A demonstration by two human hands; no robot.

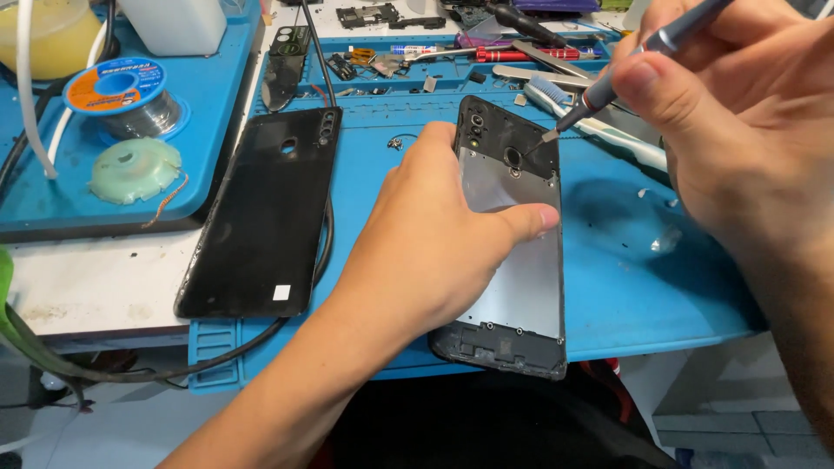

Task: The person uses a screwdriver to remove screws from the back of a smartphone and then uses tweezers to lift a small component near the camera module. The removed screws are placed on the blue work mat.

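Head view: looked down on a blue mat spread over a white tabletop.
Left hand: lay flat on an opened phone, palm down, thumb stretched across its grey middle plate, fingers curled over its left edge and pinning it to the mat.
Phone: lay lengthwise at the mat's near centre, camera end far, its near end jutting slightly past the mat's edge.
Right hand: at the far right, fingers closed around a grey screwdriver, pinched like a pen.
Screwdriver: slanted down to the left, its tip touching the phone's far right edge, beside the round hole near the camera.
Back cover: black, lay just left of the phone, partly on the mat, a black cable curving along its right side.
Solder spool: sat far left on a second blue mat, with a pale green disc just nearer.
Toothbrush: white, lay right of the phone, beneath the screwdriver.
Far edge: small parts, screws and a red-handled tool lay scattered in the mat's tray.
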